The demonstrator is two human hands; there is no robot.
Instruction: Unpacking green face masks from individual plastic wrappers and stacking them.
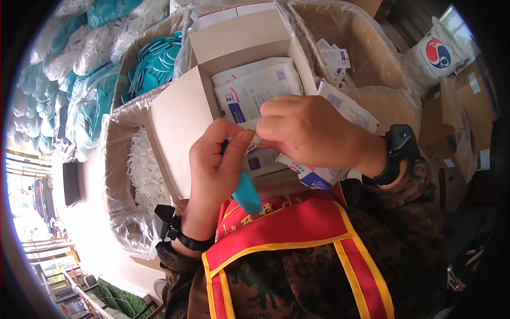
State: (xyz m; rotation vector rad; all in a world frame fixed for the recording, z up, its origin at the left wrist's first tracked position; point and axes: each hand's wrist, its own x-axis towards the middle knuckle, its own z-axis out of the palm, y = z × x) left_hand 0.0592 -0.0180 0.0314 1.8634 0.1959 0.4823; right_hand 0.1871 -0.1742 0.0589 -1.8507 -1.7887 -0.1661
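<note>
White packet [255, 144] mostly hidden between both hands [265, 149].

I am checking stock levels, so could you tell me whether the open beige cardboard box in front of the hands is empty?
No, the open beige cardboard box holds a stack of flat white paper packets with blue markings.

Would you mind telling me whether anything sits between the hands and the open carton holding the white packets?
Nothing visible does: the left hand and right hand hold a white packet directly over the open carton.
</note>
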